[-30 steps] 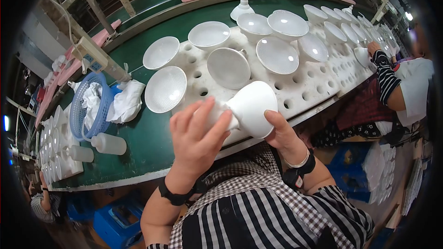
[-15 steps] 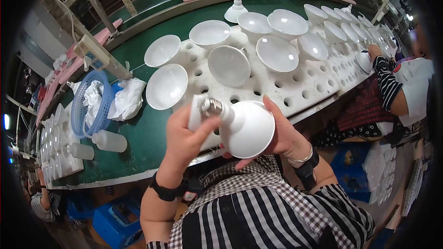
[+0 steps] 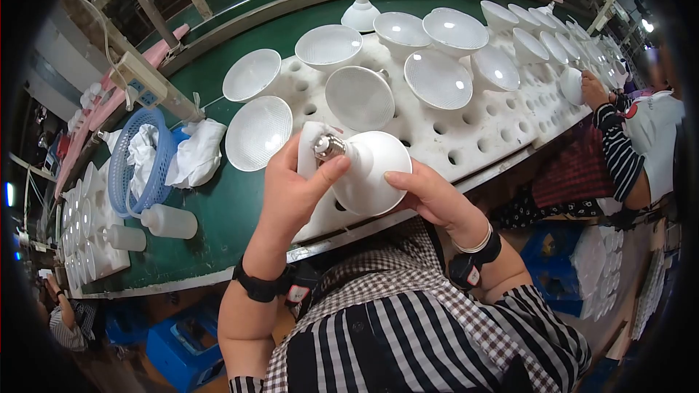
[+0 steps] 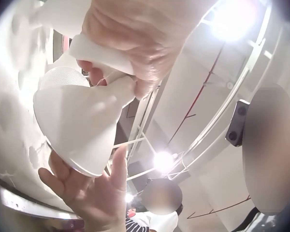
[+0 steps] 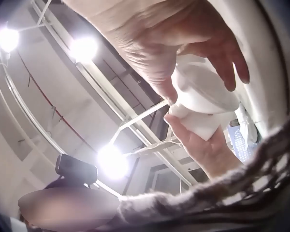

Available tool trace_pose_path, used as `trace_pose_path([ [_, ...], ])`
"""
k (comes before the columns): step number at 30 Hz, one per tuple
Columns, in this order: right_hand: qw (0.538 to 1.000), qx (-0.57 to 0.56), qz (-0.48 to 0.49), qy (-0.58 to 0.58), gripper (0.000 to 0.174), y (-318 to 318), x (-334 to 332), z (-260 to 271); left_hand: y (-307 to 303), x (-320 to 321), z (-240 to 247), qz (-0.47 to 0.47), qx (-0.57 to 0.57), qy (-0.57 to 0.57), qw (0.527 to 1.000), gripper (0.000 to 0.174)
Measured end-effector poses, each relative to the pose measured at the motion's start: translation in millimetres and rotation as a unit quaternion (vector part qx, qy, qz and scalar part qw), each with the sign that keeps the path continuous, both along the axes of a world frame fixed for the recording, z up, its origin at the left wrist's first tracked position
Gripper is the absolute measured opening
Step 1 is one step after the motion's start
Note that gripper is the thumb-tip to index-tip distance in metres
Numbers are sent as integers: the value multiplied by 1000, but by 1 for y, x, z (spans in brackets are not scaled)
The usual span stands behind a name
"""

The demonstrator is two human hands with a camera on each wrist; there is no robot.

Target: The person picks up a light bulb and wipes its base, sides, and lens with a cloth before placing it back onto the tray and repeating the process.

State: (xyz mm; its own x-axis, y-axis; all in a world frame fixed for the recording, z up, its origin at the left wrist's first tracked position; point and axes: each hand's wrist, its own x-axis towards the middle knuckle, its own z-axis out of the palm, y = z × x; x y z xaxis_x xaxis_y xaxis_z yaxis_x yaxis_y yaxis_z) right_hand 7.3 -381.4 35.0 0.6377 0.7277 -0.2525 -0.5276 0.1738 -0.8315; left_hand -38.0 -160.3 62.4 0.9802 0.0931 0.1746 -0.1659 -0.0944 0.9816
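Before my body I hold a white reflector lamp bulb [image 3: 373, 175], its metal screw base [image 3: 329, 147] tilted up to the left. My left hand [image 3: 287, 185] pinches the bulb's neck, with a folded white cloth [image 3: 309, 147] between palm and base. My right hand [image 3: 440, 202] holds the wide end, thumb on the outer wall near the rim and fingers partly hidden behind. In the left wrist view, the cloth [image 4: 104, 54] lies in the left palm beside the neck. The right wrist view shows the right fingers [image 5: 227, 72] spread around the wide end.
Past my hands, several similar bulbs [image 3: 358, 98] stand face up in a white holed foam board [image 3: 466, 127]. One bulb [image 3: 361, 11] rests face down behind. A blue basket [image 3: 162, 167] with white cloths and two plastic bottles [image 3: 169, 221] are left. Another person [image 3: 619, 131] works at right.
The left hand and cloth have uncovered the screw base. The bulb has tilted, dipped towards me, then risen slightly. My right thumb has left the rim and come back onto the wall.
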Motion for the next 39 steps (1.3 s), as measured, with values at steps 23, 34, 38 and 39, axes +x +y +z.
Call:
trace_pose_path([
  [23, 970, 170, -162, -60, 108, 5, -9, -32, -40, -26, -1, 53, 434, -314, 843, 36],
  [34, 977, 177, -103, 54, 89, -9, -4, -19, 15, 1, -4, 193, 268, -210, 920, 31],
  [38, 988, 124, -55, 79, 93, -4, -1, -12, -7, -17, 9, -24, -58, -66, 996, 45],
  [39, 980, 161, -21, 113, 91, -2, 0, -15, -8, -17, 9, -30, -95, -22, 995, 52],
])
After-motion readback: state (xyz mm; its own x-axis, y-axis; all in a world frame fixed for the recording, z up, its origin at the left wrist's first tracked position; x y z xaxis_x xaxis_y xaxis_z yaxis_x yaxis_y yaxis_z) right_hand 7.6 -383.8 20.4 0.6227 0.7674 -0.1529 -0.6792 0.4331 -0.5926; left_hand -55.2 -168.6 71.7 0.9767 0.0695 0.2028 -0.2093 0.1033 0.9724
